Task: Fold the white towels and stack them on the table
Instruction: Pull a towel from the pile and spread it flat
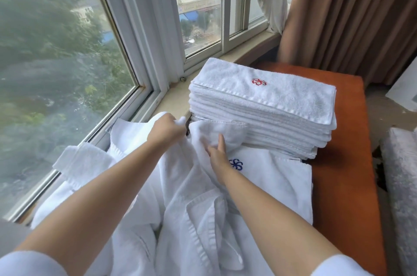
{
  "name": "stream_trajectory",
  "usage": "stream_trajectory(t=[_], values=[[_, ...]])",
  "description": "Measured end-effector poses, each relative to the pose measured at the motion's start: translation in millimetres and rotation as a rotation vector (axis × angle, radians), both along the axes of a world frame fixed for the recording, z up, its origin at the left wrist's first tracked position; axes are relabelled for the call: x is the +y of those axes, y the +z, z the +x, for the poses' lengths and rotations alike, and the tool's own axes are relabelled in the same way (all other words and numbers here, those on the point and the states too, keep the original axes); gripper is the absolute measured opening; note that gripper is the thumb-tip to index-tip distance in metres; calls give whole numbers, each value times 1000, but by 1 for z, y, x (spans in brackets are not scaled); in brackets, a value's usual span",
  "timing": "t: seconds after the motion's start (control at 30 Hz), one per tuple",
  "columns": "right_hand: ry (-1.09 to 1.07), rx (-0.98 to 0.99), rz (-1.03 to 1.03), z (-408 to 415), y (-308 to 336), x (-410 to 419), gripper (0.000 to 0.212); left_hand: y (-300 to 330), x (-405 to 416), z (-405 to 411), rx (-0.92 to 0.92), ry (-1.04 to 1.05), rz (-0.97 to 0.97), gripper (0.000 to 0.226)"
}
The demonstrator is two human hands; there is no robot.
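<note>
left hand (165, 128) grip bunched on loose towel (180, 185) edge, lifting it; right hand (217, 154) flat, fingers apart, pinning fold; folded stack (261, 104) parked behind on tabletop (345, 163), likely next drop spot

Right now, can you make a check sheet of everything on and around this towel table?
Surface: orange table, partly covered in white cloth.
Job's things: tall folded stack, red logo on top; loose towel with a blue logo lies crumpled in front, touching the stack's base.
Clutter: more loose white towels beside the window.
Hands: left hand grips a bunch of the loose towel; right hand rests on it with straight fingers.
Cables: nothing seen.
Surroundings: window, brown curtain, grey cushion at right.
</note>
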State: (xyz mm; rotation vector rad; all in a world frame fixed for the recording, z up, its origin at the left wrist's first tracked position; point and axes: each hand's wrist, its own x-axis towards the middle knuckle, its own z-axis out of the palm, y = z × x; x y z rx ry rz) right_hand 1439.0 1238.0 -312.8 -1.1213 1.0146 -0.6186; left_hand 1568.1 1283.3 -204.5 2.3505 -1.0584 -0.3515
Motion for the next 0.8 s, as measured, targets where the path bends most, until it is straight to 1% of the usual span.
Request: stream_trajectory(t=[0.07, 0.1, 0.2, 0.23, 0.27, 0.33, 0.37, 0.4, 0.43, 0.47, 0.5, 0.53, 0.57, 0.63, 0.67, 0.7, 0.77, 0.8], values=[[-50, -112, 110, 5, -5, -4, 59, -2, -2, -1, 57, -10, -38, 31], [-14, -152, 146, 5, -6, -4, 52, -4, -3, -2, 67, -15, -42, 30], [239, -93, 119, 4, -13, 0, 35, -8, -5, -1, 104, -23, -6, 28], [269, -82, 113, 4, -19, 2, 34, -9, -5, -1, 125, -35, 24, 28], [258, -81, 108, 3, -24, 2, 35, -10, -6, -1, 142, -53, 61, 29], [128, -26, 82, 0, -28, -5, 44, -12, -10, -1, 181, -78, 145, 34], [59, 43, -2, -4, -30, -8, 47, -14, -12, -1, 204, -81, 184, 37], [34, 151, -136, -9, -31, -9, 49, -16, -15, -2, 218, -85, 216, 37], [93, 261, -296, -13, -30, -8, 49, -18, -18, -3, 214, -97, 243, 35], [229, 349, -458, -16, -33, -8, 46, -21, -21, -4, 196, -114, 273, 32], [367, 392, -553, -18, -37, -7, 41, -22, -23, -5, 172, -127, 302, 28], [450, 394, -553, -20, -38, -5, 36, -23, -25, -7, 156, -134, 318, 25], [436, 355, -473, -22, -36, -3, 31, -23, -27, -8, 149, -138, 316, 21], [204, 225, -197, -27, -21, -6, 24, -22, -29, -12, 158, -155, 249, 19], [84, 141, -112, -31, -13, -8, 21, -20, -30, -14, 172, -158, 188, 19], [19, 82, -59, -35, -5, -11, 17, -18, -30, -16, 178, -156, 119, 20], [27, 11, -8, -42, 9, -8, 13, -12, -30, -19, 147, -170, -4, 23], [67, -4, 0, -45, 17, -2, 19, -9, -29, -21, 131, -192, -46, 25]])
